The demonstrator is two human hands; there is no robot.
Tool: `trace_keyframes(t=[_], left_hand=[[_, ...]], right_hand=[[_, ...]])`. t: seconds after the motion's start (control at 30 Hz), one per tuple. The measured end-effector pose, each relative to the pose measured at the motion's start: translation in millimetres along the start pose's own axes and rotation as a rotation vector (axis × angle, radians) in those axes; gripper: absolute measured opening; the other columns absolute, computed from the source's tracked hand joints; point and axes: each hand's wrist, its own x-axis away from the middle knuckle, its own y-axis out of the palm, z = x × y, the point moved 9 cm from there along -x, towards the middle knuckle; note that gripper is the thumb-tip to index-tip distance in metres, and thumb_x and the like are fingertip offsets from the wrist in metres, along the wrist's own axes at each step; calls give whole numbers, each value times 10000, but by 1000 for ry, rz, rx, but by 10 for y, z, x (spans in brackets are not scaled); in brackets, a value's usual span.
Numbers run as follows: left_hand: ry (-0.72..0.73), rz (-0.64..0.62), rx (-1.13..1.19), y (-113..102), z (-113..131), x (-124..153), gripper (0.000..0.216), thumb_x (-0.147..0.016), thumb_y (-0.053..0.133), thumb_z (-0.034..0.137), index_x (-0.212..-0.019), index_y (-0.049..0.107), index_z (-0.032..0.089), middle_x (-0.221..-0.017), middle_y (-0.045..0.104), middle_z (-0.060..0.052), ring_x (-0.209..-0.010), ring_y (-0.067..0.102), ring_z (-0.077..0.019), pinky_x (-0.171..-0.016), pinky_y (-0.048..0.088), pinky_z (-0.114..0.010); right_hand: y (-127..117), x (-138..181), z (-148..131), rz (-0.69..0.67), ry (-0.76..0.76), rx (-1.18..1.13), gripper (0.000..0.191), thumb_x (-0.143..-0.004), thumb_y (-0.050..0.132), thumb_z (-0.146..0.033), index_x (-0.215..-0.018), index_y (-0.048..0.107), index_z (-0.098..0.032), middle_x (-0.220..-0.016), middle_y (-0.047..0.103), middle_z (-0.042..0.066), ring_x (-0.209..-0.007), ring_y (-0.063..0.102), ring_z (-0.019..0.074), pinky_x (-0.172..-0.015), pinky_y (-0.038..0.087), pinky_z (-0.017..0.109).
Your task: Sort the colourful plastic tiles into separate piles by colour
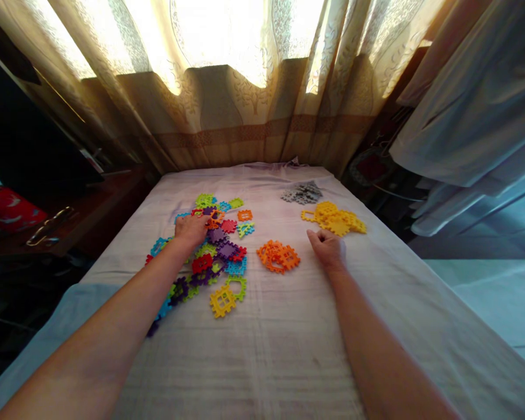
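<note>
A mixed heap of flat plastic interlocking tiles (214, 256) in several colours lies left of centre on the cloth-covered bed (271, 344). My left hand (193, 229) reaches into the heap's far part, fingers closed on an orange tile (216, 219). A small pile of orange tiles (279, 256) sits in the middle. My right hand (328, 246) rests on the cloth just right of that pile, fingers curled in a loose fist with nothing visible in them. Beyond it lie a yellow tile pile (336, 219) and a grey tile pile (302, 192).
Curtains (240, 99) hang behind the bed's far edge. A dark wooden side table (70, 219) with small objects stands to the left. Draped fabric (476, 105) and a tiled floor (490, 297) lie to the right.
</note>
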Motion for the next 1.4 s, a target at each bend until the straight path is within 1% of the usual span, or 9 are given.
trace_keyframes(t=[0.23, 0.33, 0.47, 0.57, 0.83, 1.0, 1.13, 1.23, 1.4], left_hand=[[-6, 99, 51, -262, 117, 93, 465, -892, 476, 365, -1336, 564, 259, -1134, 720, -99, -1050, 648, -313, -869, 486, -423], [99, 151, 93, -390, 472, 157, 423, -902, 487, 423, -1269, 611, 254, -1053, 728, -82, -1004, 653, -290, -854, 495, -395], [353, 241, 204, -505, 1132, 284, 381, -882, 557, 438, -1189, 651, 233, -1142, 687, -86, -1097, 609, -259, -957, 469, -374], [491, 206, 294, -498, 1545, 372, 380, -870, 593, 421, -1190, 646, 223, -1206, 668, -82, -1134, 601, -242, -995, 459, -362], [605, 85, 246, -416, 2063, 483, 366, -885, 573, 447, -1190, 651, 260, -1140, 724, -58, -1076, 653, -238, -950, 472, -363], [621, 64, 276, -330, 2089, 487, 404, -900, 539, 491, -1200, 661, 249, -1146, 724, -81, -1072, 661, -242, -950, 474, -367], [600, 74, 324, -305, 1946, 422, 392, -919, 510, 468, -1194, 670, 239, -1160, 722, -76, -1083, 657, -224, -966, 472, -350], [465, 102, 330, -310, 1612, 243, 376, -933, 479, 418, -1178, 679, 213, -1203, 703, -80, -1123, 634, -231, -986, 464, -355], [113, 129, 162, -253, 778, -99, 387, -917, 457, 370, -1200, 671, 216, -1255, 665, -90, -1154, 598, -260, -975, 463, -368]], right_hand=[[-14, 6, -32, 5, -7, 7, 500, -735, 465, -639, -456, 351, -239, -455, 394, -21, -472, 378, 121, -515, 283, 274], [-7, 5, -29, 11, -20, -5, 525, -744, 453, -665, -459, 337, -239, -444, 397, -21, -467, 360, 118, -502, 270, 272], [7, 1, -18, 10, -17, -13, 517, -743, 451, -661, -466, 334, -240, -453, 401, -22, -472, 356, 118, -506, 274, 271], [11, 2, -21, 5, -6, -13, 483, -737, 457, -626, -470, 332, -243, -463, 397, -22, -482, 363, 122, -516, 279, 273], [20, 4, -28, -28, 3, 30, 475, -779, 467, -595, -487, 335, -244, -475, 406, -25, -494, 373, 124, -536, 285, 274], [16, 5, -22, -5, -9, 11, 494, -777, 466, -617, -474, 365, -240, -466, 426, -15, -495, 383, 129, -518, 273, 275], [4, 6, -19, 11, -7, 9, 496, -767, 474, -625, -475, 366, -239, -465, 428, -15, -490, 378, 127, -512, 264, 273], [8, 9, -20, -4, 2, 20, 463, -773, 486, -584, -482, 377, -241, -478, 426, -17, -500, 380, 129, -526, 270, 275], [20, 6, -7, -10, 11, 23, 459, -780, 493, -571, -485, 370, -241, -489, 413, -23, -505, 370, 128, -537, 275, 271]])
